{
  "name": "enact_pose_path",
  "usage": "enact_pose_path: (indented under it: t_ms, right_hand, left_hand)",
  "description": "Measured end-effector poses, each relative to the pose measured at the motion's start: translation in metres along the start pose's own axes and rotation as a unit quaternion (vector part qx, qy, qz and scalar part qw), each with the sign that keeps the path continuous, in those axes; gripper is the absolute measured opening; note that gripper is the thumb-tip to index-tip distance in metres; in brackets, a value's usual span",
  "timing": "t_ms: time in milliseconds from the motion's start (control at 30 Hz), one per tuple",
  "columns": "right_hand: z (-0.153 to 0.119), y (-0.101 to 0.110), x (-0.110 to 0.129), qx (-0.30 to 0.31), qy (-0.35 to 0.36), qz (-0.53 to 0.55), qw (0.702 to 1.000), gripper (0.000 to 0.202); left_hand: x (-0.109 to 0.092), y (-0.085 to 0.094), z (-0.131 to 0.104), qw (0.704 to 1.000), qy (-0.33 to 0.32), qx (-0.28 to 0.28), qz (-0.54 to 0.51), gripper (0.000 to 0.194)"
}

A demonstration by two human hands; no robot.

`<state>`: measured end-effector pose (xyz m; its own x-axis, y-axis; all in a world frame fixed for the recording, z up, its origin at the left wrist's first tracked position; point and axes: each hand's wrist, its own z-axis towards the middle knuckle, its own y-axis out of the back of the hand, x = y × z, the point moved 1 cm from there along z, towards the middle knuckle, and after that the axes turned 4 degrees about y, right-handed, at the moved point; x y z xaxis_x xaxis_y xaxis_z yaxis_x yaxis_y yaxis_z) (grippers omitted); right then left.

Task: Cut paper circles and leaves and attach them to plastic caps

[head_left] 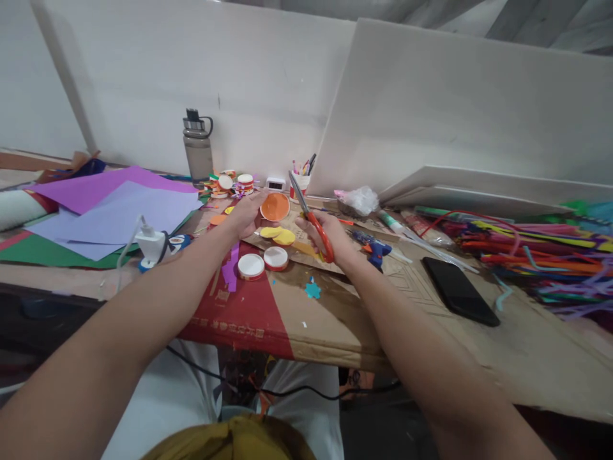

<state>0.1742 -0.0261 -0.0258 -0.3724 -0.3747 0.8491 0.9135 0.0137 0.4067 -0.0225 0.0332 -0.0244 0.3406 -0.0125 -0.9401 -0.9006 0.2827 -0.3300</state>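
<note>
My left hand [248, 216] is closed at the left edge of a round orange disc with a pale rim [275, 207], held up facing me. My right hand [328, 233] grips a pair of scissors [301, 193] by the red handles, blades pointing up and away from me. Yellow paper circles [278, 235] lie below and between the hands. Closer to me are two round white-topped pieces with red sides [251, 266]. A purple paper strip [231, 271] rests left of them, and a blue flower-shaped cutout [313, 289] lies to their right.
Purple and lilac sheets [119, 211] and a white plug adapter [151, 243] are at left. A bottle [197, 147], small decorated drums [234, 183] and a pen cup [301, 182] stand behind. Rightward lie a blue glue gun [377, 253], a phone [460, 291] and coloured pipe cleaners [527, 249].
</note>
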Motion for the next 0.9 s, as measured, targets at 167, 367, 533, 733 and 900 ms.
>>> enact_pose_path:
  t_ms: [167, 367, 533, 733, 900]
  right_hand:
    - [-0.003, -0.01, 0.006, -0.041, -0.045, 0.065, 0.996, 0.04]
    - [0.003, -0.009, -0.007, -0.084, -0.052, 0.086, 0.991, 0.034]
    - [0.003, -0.009, -0.005, -0.114, -0.029, 0.122, 0.986, 0.03]
    - [0.003, -0.003, -0.007, -0.136, -0.024, 0.101, 0.985, 0.025]
    - [0.004, 0.0, -0.009, -0.126, 0.015, 0.075, 0.989, 0.029]
  left_hand:
    - [0.007, -0.017, -0.01, 0.999, -0.003, 0.052, -0.015, 0.027]
    - [0.004, -0.027, -0.019, 0.994, -0.008, 0.098, -0.039, 0.023]
    - [0.007, -0.026, -0.018, 0.995, -0.003, 0.098, -0.026, 0.028]
    - [0.014, -0.02, -0.014, 0.993, -0.007, 0.101, 0.064, 0.035]
    - [0.018, -0.025, -0.017, 0.984, 0.017, 0.153, 0.096, 0.03]
